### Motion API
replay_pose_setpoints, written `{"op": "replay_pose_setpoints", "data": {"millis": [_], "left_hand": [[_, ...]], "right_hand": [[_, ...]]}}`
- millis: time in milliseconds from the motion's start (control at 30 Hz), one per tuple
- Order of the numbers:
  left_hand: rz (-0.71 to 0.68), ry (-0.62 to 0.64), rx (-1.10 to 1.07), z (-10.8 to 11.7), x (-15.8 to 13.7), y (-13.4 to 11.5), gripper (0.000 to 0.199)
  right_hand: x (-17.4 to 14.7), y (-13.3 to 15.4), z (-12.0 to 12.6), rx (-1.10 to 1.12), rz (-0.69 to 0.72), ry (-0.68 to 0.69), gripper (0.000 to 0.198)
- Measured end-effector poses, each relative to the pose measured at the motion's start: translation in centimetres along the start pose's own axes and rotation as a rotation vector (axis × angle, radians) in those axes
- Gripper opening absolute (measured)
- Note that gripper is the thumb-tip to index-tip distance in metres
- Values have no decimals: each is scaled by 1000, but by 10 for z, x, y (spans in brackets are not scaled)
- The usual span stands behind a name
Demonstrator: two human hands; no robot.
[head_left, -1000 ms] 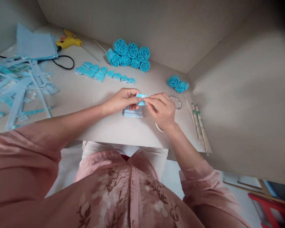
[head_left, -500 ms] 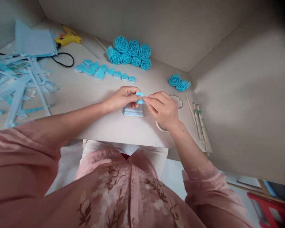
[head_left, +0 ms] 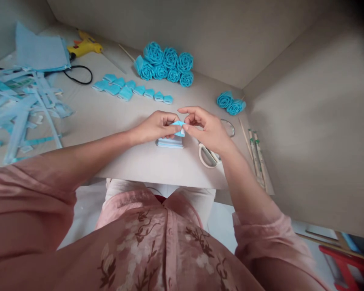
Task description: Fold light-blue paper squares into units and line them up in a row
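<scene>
My left hand (head_left: pixel 155 126) pinches a small folded piece of blue fabric (head_left: pixel 178 131) between thumb and fingers. At the piece's right edge, my right hand (head_left: pixel 206 128) grips it with the thumb and a curled finger, while the index finger stretches out above. A white bit shows at that edge. Just below the left fingers lies a stack of pale blue fabric pieces (head_left: pixel 170 142), partly covered by the hand. White-handled scissors (head_left: pixel 208 157) lie under my right wrist, their blades hidden.
Folded blue petals (head_left: pixel 125 93) lie in rows beyond my hands. Blue fabric roses (head_left: pixel 170 60) stand behind them, with more roses (head_left: pixel 232 103) to the right. Cut strips (head_left: pixel 21 117), fabric sheets (head_left: pixel 41 48) and a yellow glue gun (head_left: pixel 86 47) are left; wooden sticks (head_left: pixel 256 157) right.
My right hand has turned, its index finger lifting away while the thumb stays at the folded piece. The piece has tilted and shows a white bit. More of the scissors is visible.
</scene>
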State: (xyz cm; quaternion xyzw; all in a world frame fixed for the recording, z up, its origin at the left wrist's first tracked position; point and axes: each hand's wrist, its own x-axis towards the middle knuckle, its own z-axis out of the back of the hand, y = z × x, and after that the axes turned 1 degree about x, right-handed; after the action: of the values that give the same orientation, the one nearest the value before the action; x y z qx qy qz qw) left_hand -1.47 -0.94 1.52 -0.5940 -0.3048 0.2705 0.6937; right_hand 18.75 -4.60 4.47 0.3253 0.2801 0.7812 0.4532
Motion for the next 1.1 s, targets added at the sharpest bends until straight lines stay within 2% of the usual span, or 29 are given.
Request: {"op": "replay_pose_setpoints", "data": {"millis": [133,233,400,533,767,967,1100], "left_hand": [[2,-108,-88,1,2,-2,30],[-13,-130,-111,0,3,-2,35],[-4,-134,-76,-1,5,3,32],[10,-198,-77,0,7,6,29],[-8,-139,4,0,6,6,28],[-30,-155,21,0,7,4,30],[-6,-165,69,2,7,6,30]], "right_hand": [[6,-9,-4,49,20,-47,36],[8,-15,-10,55,27,-114,37],[7,-21,-23,45,52,-215,43],[1,-26,-25,65,48,-214,48],[-3,-31,-21,175,-7,-175,53],[-1,-32,-26,162,-26,-285,48],[-2,-32,-27,125,-36,-283,46]]}}
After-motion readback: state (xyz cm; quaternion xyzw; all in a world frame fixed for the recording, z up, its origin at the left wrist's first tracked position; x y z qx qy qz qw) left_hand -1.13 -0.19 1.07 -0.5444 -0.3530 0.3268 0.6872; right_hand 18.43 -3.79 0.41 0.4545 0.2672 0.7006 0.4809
